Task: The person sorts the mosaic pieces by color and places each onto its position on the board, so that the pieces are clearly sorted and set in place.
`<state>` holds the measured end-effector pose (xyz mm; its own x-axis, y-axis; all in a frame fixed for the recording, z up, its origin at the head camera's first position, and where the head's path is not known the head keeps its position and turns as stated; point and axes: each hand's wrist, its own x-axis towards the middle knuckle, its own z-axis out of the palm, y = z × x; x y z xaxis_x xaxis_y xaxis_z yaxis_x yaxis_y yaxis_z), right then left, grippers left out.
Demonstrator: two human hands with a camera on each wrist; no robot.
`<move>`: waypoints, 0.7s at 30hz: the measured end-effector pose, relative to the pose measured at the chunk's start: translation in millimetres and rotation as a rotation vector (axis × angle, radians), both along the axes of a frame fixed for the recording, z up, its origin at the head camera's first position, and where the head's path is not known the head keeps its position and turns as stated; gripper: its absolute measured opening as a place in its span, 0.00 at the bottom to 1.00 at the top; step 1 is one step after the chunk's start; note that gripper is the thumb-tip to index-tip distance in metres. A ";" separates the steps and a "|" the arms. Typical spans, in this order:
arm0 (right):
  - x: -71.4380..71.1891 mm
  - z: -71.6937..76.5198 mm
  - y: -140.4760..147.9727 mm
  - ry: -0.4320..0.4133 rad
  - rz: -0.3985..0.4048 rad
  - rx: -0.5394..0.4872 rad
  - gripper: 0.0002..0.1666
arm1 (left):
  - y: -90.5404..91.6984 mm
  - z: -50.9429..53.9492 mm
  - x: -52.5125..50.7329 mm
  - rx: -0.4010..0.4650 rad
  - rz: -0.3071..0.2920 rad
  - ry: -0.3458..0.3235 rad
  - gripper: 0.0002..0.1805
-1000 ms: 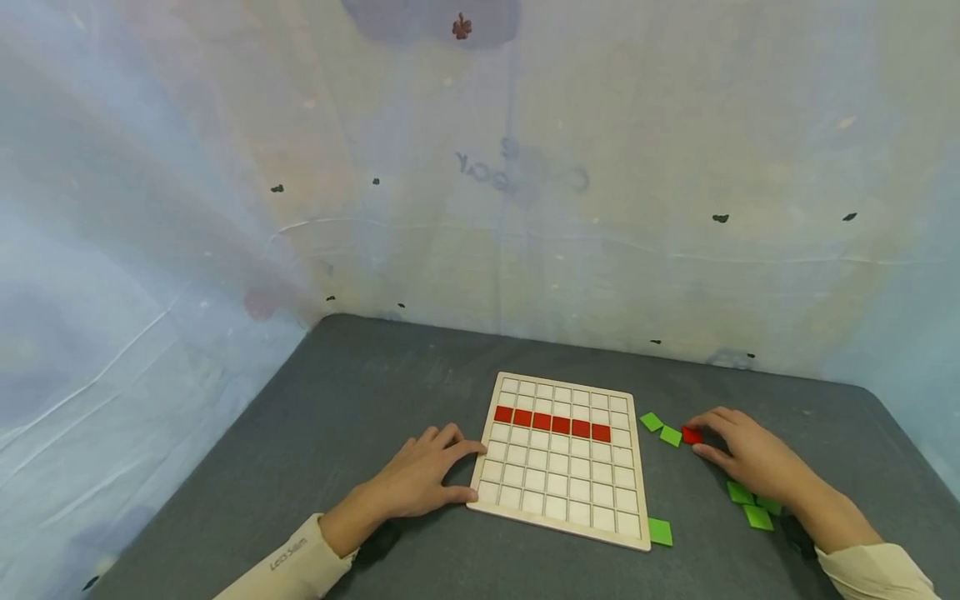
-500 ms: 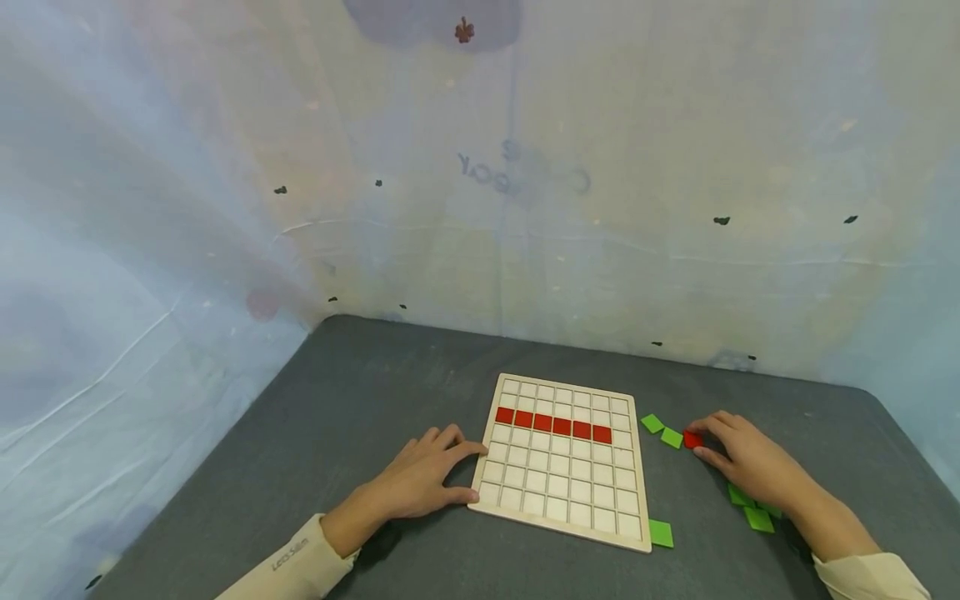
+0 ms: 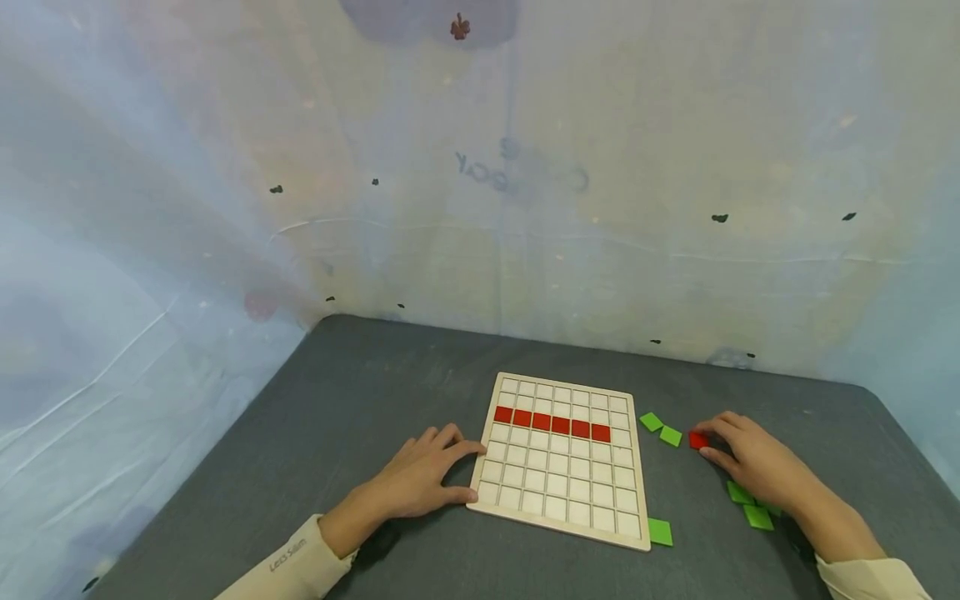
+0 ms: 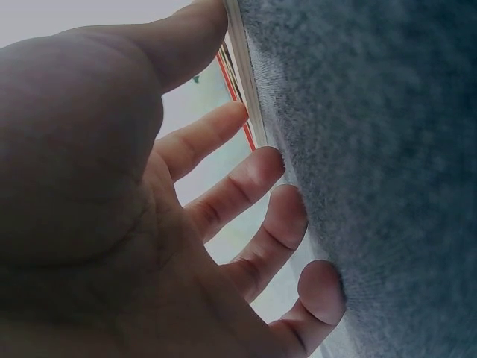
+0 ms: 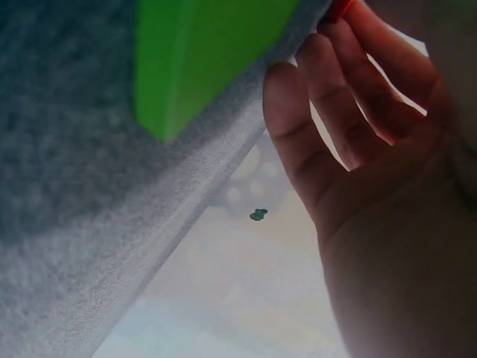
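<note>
A pale wooden grid board (image 3: 547, 481) lies on the dark table, with a row of several red square tiles (image 3: 560, 425) in its third row from the far side. At the board's left edge, my left hand (image 3: 416, 477) touches the rim with thumb and index fingertips set apart; the left wrist view shows these fingertips against the edge. To the right of the board, my right hand (image 3: 757, 461) pinches a loose red tile (image 3: 698, 439) between thumb and index finger, low at the table. Only a sliver of red shows in the right wrist view.
Two green tiles (image 3: 671, 436) lie between the board and the right hand. More green tiles (image 3: 758, 517) lie beneath the right wrist, partly hidden. Another green tile (image 3: 660, 532) touches the board's near right corner. A pale printed curtain (image 3: 570, 283) hangs behind the table (image 3: 405, 375).
The red tile in my right fingers has slid slightly right, away from the nearest green tile, leaving a gap. The left hand and board have stayed in place.
</note>
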<state>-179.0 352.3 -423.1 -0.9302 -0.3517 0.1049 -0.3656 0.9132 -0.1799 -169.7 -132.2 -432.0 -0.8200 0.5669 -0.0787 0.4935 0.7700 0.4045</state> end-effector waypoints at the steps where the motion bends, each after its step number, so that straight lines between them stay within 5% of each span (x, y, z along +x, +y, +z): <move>1: 0.0 0.1 -0.1 0.001 0.000 0.003 0.17 | -0.2 0.2 0.1 0.001 0.000 0.000 0.33; 21: 7.7 1.7 -7.8 -0.012 -0.062 -0.014 0.14 | -0.6 -0.1 0.6 0.006 0.000 0.002 0.33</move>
<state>-171.3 344.5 -421.4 -0.9514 -0.2922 0.0977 -0.3062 0.9314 -0.1966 -169.1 -132.8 -432.1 -0.8201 0.5675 -0.0735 0.4944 0.7674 0.4081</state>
